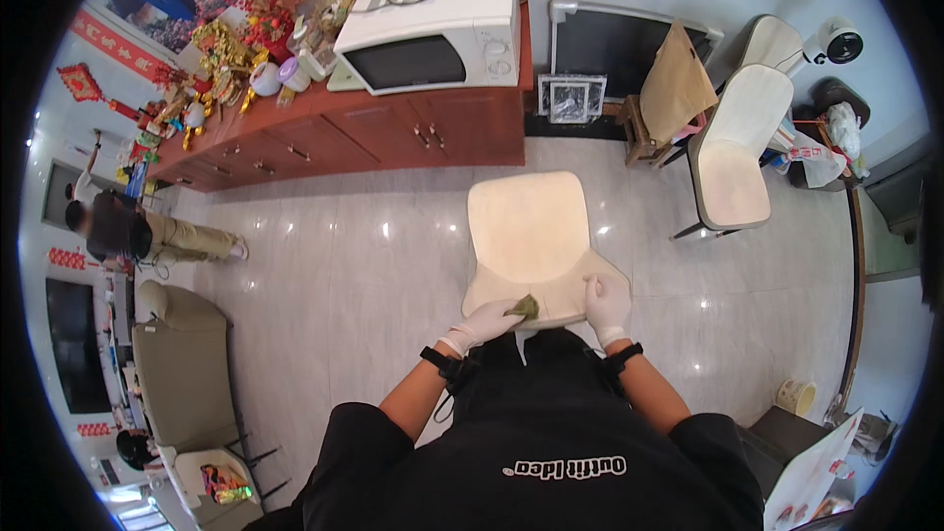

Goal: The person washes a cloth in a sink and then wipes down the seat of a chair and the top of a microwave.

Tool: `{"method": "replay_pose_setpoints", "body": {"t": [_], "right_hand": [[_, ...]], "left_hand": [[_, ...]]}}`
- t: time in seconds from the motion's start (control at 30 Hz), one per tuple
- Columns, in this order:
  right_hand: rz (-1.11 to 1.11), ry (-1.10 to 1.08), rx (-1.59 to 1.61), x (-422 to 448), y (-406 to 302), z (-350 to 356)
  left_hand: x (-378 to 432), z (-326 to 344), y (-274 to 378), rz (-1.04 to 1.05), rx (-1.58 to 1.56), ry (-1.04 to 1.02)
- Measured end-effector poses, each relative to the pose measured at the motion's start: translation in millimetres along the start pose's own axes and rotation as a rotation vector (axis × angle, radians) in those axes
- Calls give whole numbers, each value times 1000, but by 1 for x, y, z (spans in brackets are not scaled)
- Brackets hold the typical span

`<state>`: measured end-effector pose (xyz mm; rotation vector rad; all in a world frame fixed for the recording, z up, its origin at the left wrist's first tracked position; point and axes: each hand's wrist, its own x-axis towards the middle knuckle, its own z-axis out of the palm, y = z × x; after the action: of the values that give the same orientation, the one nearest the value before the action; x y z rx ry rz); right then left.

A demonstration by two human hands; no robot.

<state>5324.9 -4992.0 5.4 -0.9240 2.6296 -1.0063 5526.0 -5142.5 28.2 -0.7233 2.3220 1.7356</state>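
A cream upholstered chair (527, 225) stands directly before me, its flared near part close to my body. My left hand (483, 323), in a white glove, grips a crumpled olive-green cloth (526, 307) against that near part, left of its middle. On the right side, my gloved right hand (609, 302) is curled over the near part of the chair, the thumb side lying on the pale surface. The undersides of the right fingers are hidden. Creases show in the cover between the two hands. The chair's legs are out of sight beneath it.
A red-brown cabinet (354, 129) carries a white microwave (428, 26) and ornaments. Another cream chair (734, 181) stands at right near a wooden stool (636, 133). A grey-brown sofa (184, 372) is at left, with a person (125, 228) beyond it. Tiled floor (354, 287) surrounds my chair.
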Motion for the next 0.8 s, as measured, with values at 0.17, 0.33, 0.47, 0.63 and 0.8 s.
{"method": "replay_pose_setpoints", "body": {"t": [0.17,0.33,0.47,0.63,0.8], "right_hand": [[-25,43,39,-6,5,1],[47,-45,20,-6,-1,-5],[-30,-32,52,-3,11,3],[-1,-118,-26,0,12,6],[-180,-375,308,-17,-29,10]], "left_hand": [[-24,48,38,202,367,262],[-27,57,33,264,510,307],[-33,60,37,318,816,417],[-24,52,20,219,644,246],[-68,26,9,319,399,312]]}}
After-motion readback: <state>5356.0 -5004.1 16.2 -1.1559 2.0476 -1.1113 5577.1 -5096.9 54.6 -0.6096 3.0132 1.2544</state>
